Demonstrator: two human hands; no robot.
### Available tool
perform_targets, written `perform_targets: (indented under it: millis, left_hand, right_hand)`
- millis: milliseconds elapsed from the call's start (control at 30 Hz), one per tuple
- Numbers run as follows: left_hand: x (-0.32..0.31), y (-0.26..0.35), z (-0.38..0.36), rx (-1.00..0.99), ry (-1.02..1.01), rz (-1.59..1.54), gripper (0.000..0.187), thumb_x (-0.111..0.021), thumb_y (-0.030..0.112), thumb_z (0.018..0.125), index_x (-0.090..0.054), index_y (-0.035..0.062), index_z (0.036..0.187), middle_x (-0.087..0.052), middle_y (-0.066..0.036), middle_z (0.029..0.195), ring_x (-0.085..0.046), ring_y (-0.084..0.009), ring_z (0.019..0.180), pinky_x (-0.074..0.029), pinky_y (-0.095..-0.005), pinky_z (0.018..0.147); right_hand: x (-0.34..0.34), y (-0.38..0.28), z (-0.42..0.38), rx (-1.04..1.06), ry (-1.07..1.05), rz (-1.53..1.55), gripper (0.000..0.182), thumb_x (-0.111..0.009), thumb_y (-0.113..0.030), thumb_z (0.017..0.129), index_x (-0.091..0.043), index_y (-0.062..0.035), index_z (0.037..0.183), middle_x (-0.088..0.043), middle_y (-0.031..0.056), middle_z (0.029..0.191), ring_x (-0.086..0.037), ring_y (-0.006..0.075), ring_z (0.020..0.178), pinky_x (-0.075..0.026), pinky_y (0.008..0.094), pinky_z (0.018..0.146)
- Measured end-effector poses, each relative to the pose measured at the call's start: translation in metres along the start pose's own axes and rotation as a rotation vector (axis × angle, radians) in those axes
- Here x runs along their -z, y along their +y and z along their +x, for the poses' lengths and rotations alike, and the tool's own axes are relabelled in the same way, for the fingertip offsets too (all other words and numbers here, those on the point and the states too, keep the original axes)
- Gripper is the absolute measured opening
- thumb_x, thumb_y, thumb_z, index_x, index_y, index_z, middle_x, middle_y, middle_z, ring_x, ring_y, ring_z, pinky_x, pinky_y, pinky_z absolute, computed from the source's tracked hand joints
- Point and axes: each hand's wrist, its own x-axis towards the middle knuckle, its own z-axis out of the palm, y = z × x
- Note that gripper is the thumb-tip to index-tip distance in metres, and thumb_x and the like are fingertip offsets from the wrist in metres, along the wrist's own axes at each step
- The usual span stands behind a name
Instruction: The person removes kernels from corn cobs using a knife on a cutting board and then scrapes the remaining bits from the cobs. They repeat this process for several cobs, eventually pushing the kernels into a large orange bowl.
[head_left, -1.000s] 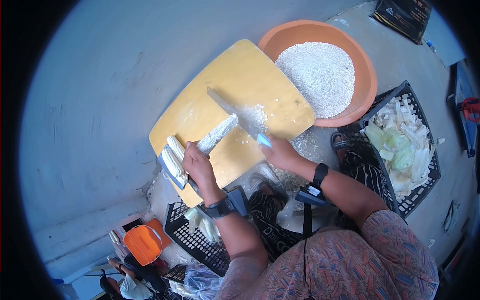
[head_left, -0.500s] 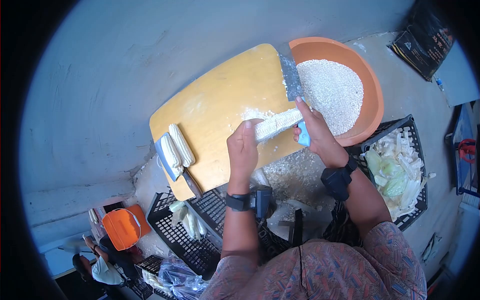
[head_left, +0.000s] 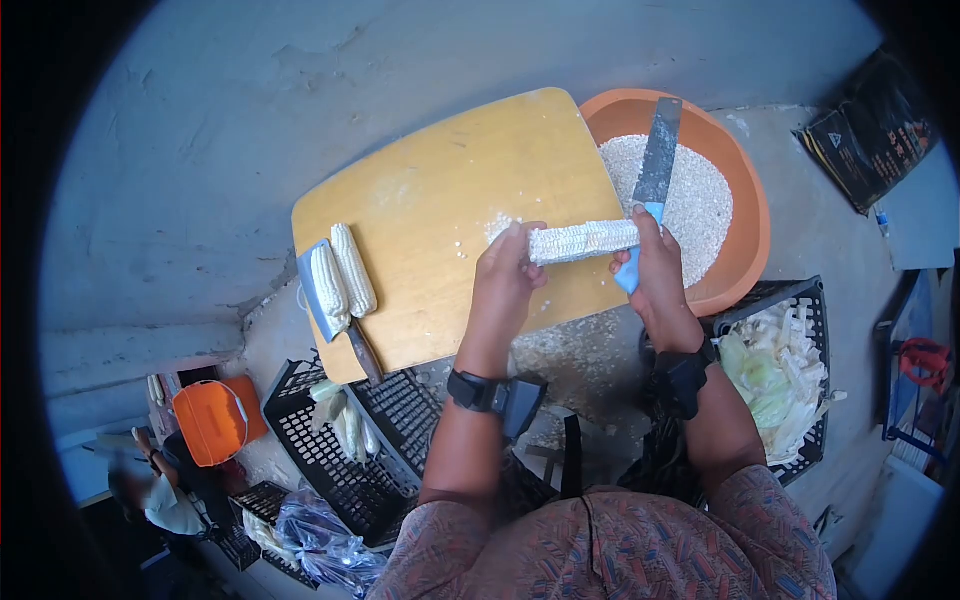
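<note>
A white corn cob [head_left: 582, 242] is held level above the right part of the yellow board [head_left: 450, 190]. My left hand [head_left: 508, 275] is closed on its left end. My right hand [head_left: 658, 275] grips the blue handle of a knife [head_left: 657, 150] and touches the cob's right end. The blade points up over an orange tub [head_left: 752, 210] of white kernels [head_left: 705, 205]. Two more cobs [head_left: 352, 270] lie at the board's left end, one on a cleaver [head_left: 318, 300]. Loose kernels [head_left: 498, 222] are scattered near my left hand.
Black crates hold husks [head_left: 775, 375] at right and unpeeled corn [head_left: 350, 425] at lower left. An orange bucket [head_left: 213, 422] and a bagged crate [head_left: 320, 530] stand farther left, near another person [head_left: 170, 500]. A wall runs behind the board; a black bag [head_left: 870, 135] is upper right.
The cob has turned nearly level and shifted right with both hands. The knife blade has swung from the board's edge to over the tub, pointing up. The whole view has shifted slightly.
</note>
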Motion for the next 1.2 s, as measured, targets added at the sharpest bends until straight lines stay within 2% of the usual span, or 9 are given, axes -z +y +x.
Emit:
perform_targets:
  millis: [167, 267, 300, 333, 433, 767, 933, 1200]
  left_hand:
    - [-0.007, 0.001, 0.002, -0.167, -0.028, 0.120, 0.028, -0.052, 0.016, 0.091, -0.054, 0.0000, 0.114, -0.058, -0.002, 0.089, -0.047, -0.0069, 0.068, -0.041, -0.0208, 0.063]
    - [0.000, 0.004, 0.009, -0.228, -0.039, -0.052, 0.029, -0.053, 0.012, 0.090, -0.053, -0.0012, 0.116, -0.059, -0.003, 0.094, -0.050, -0.0071, 0.070, -0.043, -0.0217, 0.066]
    - [0.003, 0.005, 0.011, -0.245, -0.040, -0.114, 0.029, -0.052, 0.012, 0.091, -0.052, -0.0023, 0.116, -0.059, -0.004, 0.094, -0.051, -0.0071, 0.071, -0.044, -0.0217, 0.067]
    - [0.006, 0.005, 0.012, -0.261, -0.042, -0.176, 0.029, -0.051, 0.012, 0.091, -0.052, -0.0034, 0.117, -0.060, -0.004, 0.094, -0.051, -0.0071, 0.072, -0.045, -0.0217, 0.067]
    - [0.009, 0.006, 0.012, -0.265, 0.013, -0.241, 0.028, -0.049, 0.009, 0.091, -0.052, -0.0051, 0.115, -0.060, -0.005, 0.094, -0.052, -0.0071, 0.072, -0.045, -0.0213, 0.068]
    - [0.021, 0.001, 0.015, -0.244, 0.137, -0.187, 0.022, -0.049, 0.005, 0.090, -0.054, -0.0050, 0.109, -0.059, -0.006, 0.089, -0.052, -0.0088, 0.071, -0.047, -0.0221, 0.068]
    - [0.012, 0.005, 0.014, -0.248, 0.263, -0.184, 0.024, -0.046, 0.000, 0.089, -0.054, -0.0038, 0.111, -0.059, -0.008, 0.093, -0.053, -0.0109, 0.076, -0.046, -0.0239, 0.072]
    - [0.017, 0.002, 0.017, -0.311, 0.233, -0.110, 0.026, -0.045, -0.005, 0.086, -0.054, -0.0043, 0.110, -0.060, -0.009, 0.094, -0.054, -0.0119, 0.077, -0.045, -0.0238, 0.070]
  right_hand:
    - [-0.005, 0.003, 0.006, 0.019, 0.052, 0.109, 0.022, -0.053, -0.028, 0.088, -0.046, -0.0084, 0.094, -0.052, 0.0043, 0.075, -0.043, 0.0082, 0.052, -0.039, 0.0254, 0.047]
    - [-0.014, 0.019, -0.006, -0.018, 0.030, 0.203, 0.022, -0.051, -0.030, 0.089, -0.046, -0.0097, 0.094, -0.050, 0.0039, 0.074, -0.043, 0.0083, 0.052, -0.039, 0.0259, 0.048]
    - [-0.012, 0.026, -0.007, -0.061, 0.026, 0.259, 0.023, -0.051, -0.027, 0.090, -0.049, -0.0060, 0.099, -0.053, 0.0037, 0.083, -0.044, 0.0107, 0.055, -0.039, 0.0272, 0.048]
    - [-0.011, 0.030, -0.007, -0.070, 0.029, 0.256, 0.023, -0.051, -0.027, 0.090, -0.049, -0.0060, 0.099, -0.053, 0.0037, 0.083, -0.044, 0.0107, 0.055, -0.039, 0.0272, 0.048]
    - [-0.013, 0.031, -0.006, -0.127, -0.047, 0.297, 0.023, -0.051, -0.027, 0.090, -0.048, -0.0066, 0.100, -0.053, 0.0043, 0.082, -0.043, 0.0107, 0.054, -0.039, 0.0276, 0.048]
    - [-0.023, 0.027, -0.012, -0.002, -0.035, 0.198, 0.020, -0.053, -0.023, 0.090, -0.047, -0.0070, 0.101, -0.052, 0.0035, 0.081, -0.044, 0.0100, 0.053, -0.039, 0.0255, 0.046]
    - [-0.025, 0.031, -0.014, -0.017, -0.038, 0.200, 0.021, -0.055, -0.023, 0.089, -0.046, -0.0075, 0.101, -0.052, 0.0032, 0.081, -0.045, 0.0103, 0.052, -0.039, 0.0262, 0.045]
    - [-0.022, 0.034, -0.014, -0.072, -0.056, 0.206, 0.020, -0.055, -0.024, 0.089, -0.046, -0.0078, 0.098, -0.049, 0.0025, 0.080, -0.047, 0.0106, 0.053, -0.040, 0.0267, 0.045]
